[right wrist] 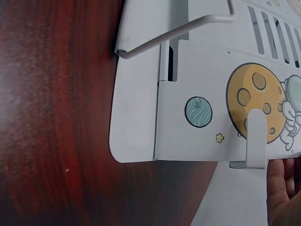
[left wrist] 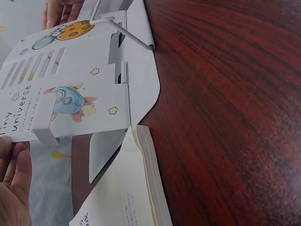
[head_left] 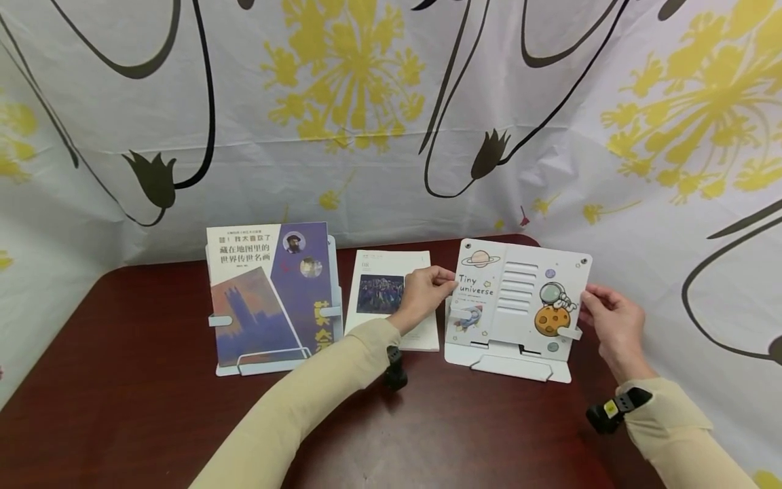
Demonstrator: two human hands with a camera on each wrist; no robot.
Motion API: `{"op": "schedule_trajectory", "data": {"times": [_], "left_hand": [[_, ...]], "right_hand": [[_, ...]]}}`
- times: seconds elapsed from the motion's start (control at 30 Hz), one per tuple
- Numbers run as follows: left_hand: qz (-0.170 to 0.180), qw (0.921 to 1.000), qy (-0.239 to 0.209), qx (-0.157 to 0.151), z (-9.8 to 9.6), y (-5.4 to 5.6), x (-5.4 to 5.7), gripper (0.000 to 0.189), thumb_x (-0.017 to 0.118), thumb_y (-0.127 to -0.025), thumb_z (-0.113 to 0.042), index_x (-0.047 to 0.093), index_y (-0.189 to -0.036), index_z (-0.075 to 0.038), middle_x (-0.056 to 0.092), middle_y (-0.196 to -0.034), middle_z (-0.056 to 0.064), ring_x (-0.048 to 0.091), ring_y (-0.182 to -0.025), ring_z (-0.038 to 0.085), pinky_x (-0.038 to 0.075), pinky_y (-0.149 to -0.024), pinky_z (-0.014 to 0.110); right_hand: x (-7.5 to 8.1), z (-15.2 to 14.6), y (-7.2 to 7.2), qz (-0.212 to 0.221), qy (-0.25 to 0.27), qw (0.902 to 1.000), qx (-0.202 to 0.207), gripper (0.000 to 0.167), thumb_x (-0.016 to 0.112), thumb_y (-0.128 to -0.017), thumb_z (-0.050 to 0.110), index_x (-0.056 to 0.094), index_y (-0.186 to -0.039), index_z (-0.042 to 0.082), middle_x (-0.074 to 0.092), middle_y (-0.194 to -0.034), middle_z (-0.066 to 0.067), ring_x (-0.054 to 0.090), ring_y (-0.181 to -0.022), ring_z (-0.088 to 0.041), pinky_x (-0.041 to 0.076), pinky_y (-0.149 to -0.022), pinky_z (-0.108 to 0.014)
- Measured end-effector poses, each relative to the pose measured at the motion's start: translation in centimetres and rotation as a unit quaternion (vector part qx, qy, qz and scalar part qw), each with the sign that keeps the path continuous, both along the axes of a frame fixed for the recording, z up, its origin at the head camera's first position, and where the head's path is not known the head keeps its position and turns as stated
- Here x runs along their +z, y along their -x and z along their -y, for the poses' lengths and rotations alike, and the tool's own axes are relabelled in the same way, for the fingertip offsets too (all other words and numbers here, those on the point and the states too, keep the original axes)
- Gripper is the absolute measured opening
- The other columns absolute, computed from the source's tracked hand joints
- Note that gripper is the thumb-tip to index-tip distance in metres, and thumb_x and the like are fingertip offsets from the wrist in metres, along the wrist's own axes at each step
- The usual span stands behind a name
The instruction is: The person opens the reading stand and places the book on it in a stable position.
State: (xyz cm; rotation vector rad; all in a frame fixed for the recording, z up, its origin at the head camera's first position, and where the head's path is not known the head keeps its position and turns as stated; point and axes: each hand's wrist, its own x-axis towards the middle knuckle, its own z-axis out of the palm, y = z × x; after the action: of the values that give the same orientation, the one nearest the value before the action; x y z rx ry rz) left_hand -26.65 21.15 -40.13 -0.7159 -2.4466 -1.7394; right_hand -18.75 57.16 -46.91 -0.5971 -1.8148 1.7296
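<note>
A white book stand with a "Tiny universe" space print stands tilted back on the table, its wire page holder folded at the front. My left hand pinches the stand's left edge between thumb and fingers. At the opposite edge, my right hand grips the panel, thumb in front and fingers partly hidden behind it. Side clips stick out near both edges, one over the orange planet in the right wrist view. Under my left forearm lies a white paperback, partly covered by that hand.
To the left, a second stand holds a purple and white book behind its clips and wire. The dark red wooden table ends at a patterned cloth hanging behind it and along the right side.
</note>
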Motion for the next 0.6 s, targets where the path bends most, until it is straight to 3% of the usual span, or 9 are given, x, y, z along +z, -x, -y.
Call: {"op": "schedule_trajectory", "data": {"times": [0.4, 0.6], "left_hand": [[0.008, 1.0000, -0.003, 0.002, 0.0, -0.2, 0.1, 0.010, 0.070, -0.085, -0.016, 0.072, -0.090, -0.007, 0.073, -0.084, 0.004, 0.067, -0.071, 0.007, 0.048, -0.055, 0.014], [0.012, 0.9999, -0.004, 0.001, -0.1, -0.4, -0.1, 0.010, 0.070, -0.085, -0.016, 0.071, -0.089, -0.007, 0.073, -0.082, 0.004, 0.067, -0.068, 0.005, 0.047, -0.054, 0.014]], "right_hand": [[0.4, -0.7, 1.4, 0.008, -0.016, 0.9997, 0.014, 0.042, 0.075, -0.078, 0.032, 0.067, -0.114, 0.011, 0.065, -0.092, 0.005, 0.063, -0.074, -0.005, 0.054, -0.060, -0.018], [3.3, 1.5, 0.8, 0.019, -0.006, 0.9992, 0.035, 0.020, 0.074, -0.082, 0.022, 0.072, -0.101, 0.018, 0.067, -0.083, 0.011, 0.063, -0.069, -0.004, 0.054, -0.058, -0.019]]}}
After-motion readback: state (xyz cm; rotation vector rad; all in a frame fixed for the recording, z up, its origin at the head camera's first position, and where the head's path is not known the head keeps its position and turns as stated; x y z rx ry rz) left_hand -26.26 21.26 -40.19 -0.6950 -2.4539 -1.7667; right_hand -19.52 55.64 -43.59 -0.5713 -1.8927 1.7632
